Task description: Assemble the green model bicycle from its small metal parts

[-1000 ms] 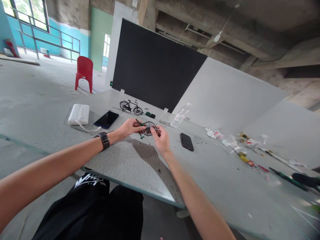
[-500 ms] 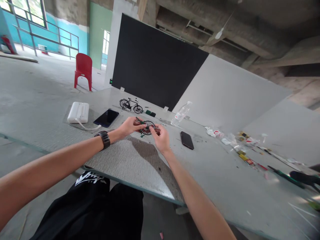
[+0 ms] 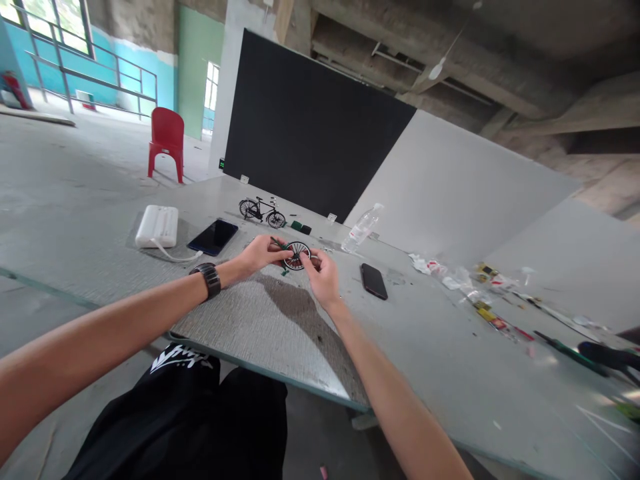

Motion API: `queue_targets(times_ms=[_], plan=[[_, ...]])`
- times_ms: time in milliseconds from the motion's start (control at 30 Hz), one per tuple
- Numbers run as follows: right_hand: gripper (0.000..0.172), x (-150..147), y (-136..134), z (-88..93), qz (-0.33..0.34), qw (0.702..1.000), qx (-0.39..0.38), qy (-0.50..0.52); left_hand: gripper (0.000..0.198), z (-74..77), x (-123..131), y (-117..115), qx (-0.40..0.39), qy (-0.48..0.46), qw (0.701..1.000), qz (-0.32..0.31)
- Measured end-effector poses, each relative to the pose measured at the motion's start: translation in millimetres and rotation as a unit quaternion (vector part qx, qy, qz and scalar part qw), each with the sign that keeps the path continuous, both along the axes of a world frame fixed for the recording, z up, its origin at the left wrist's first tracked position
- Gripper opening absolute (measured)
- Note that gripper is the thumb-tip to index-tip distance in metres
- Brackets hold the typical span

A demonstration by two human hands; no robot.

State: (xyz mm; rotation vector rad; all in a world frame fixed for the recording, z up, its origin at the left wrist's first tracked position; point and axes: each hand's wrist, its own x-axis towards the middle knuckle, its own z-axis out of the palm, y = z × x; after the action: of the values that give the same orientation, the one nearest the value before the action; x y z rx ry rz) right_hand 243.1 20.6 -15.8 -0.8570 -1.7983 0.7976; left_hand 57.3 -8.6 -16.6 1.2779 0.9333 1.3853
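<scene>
Spoked wheel sat between both hands, over the table. Left hand pinched its left side, thumb tip near hub; green part jutted above those fingers. Right hand pinched the right side, thumb across spokes. Fingers behind mostly hidden. Black model bicycle stood beyond, apart from both hands.

Model bicycle behind wheel; perhaps wrappers far right.
</scene>
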Motion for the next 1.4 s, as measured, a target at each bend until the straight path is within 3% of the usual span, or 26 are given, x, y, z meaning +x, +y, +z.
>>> queue_targets(times_ms=[233, 1400], plan=[[0.036, 0.4, 0.7, -1.1, 0.002, 1.000, -0.007, -0.005, 0.030, -5.4, -2.0, 3.6, 0.012, -0.027, 0.999, -0.032], [0.038, 0.4, 0.8, -1.3, -0.001, 1.000, -0.018, -0.002, 0.030, -3.9, -1.1, 2.6, -0.008, -0.024, 1.000, -0.012]])
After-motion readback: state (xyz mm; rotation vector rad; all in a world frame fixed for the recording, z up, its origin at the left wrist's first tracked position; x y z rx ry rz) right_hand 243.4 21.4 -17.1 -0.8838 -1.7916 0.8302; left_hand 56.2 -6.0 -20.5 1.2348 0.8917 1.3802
